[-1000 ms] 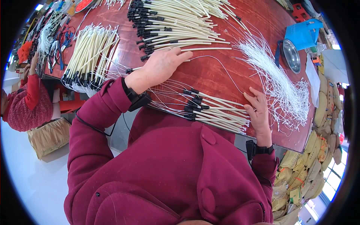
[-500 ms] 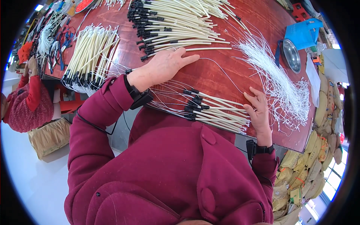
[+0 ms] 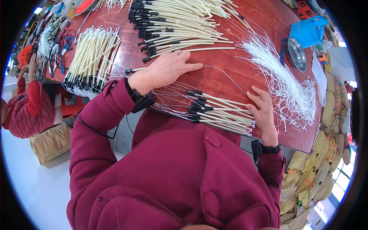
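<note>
Threading white cord [image 3: 224,72] through a tube [image 3: 133,70] seems under way. The left hand [image 3: 165,70] covers it, grip hidden; the loosely spread right hand [image 3: 263,109] should pinch the cord

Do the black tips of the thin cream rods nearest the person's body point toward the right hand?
No: the black tips face left, while the thin cream rods have their pale ends beside the right hand.

On table [image 3: 218,82]: far sticks [image 3: 188,32] lay behind my left hand [image 3: 167,68], left sticks [image 3: 92,55] left of it. Near sticks [image 3: 224,115] lay left of my right hand [image 3: 262,109], strings [image 3: 283,80] right of it, bowl [image 3: 297,54] behind strings.
</note>
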Demonstrator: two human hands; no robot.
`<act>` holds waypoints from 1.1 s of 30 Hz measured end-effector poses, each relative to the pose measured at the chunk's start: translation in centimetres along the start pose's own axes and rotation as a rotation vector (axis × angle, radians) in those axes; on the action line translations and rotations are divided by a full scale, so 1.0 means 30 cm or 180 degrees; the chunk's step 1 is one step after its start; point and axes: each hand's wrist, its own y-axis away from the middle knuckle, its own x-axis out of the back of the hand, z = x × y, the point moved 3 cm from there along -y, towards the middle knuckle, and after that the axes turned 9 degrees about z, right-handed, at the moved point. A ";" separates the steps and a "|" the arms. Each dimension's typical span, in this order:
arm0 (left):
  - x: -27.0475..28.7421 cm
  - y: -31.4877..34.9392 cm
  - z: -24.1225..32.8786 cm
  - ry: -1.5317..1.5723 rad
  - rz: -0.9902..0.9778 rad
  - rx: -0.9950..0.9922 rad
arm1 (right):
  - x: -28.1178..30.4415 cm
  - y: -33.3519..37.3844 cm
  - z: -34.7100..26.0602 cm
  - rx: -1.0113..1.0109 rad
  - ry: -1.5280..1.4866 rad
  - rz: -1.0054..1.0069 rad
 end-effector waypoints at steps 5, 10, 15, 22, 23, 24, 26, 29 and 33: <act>-0.016 0.022 0.003 0.0254 0.0326 0.0147 | -0.001 -0.025 -0.019 0.0113 0.0168 -0.0142; -0.022 0.054 0.001 0.0105 0.0346 0.0847 | -0.002 -0.026 -0.030 0.0104 0.0228 -0.0212; -0.036 0.051 0.006 -0.0326 0.0373 0.0503 | -0.001 -0.025 -0.038 0.0132 0.0292 -0.0249; -0.051 -0.007 0.051 -0.0495 0.0115 0.0275 | -0.002 -0.020 -0.036 0.0116 0.0328 -0.0268; -0.051 -0.014 0.054 -0.0445 0.0065 0.0254 | -0.001 -0.021 -0.036 0.0117 0.0337 -0.0265; -0.051 -0.021 0.057 -0.0395 0.0014 0.0235 | -0.001 -0.021 -0.036 0.0118 0.0347 -0.0262; -0.052 -0.037 0.069 -0.0341 -0.0037 0.0215 | -0.003 -0.019 -0.037 0.0131 0.0346 -0.0245; -0.046 -0.060 0.106 -0.0184 0.0240 0.0063 | -0.006 -0.018 -0.036 0.0171 0.0350 -0.0216; -0.071 -0.069 0.114 -0.0069 0.0098 -0.0333 | -0.012 -0.015 -0.033 0.0140 0.0319 -0.0224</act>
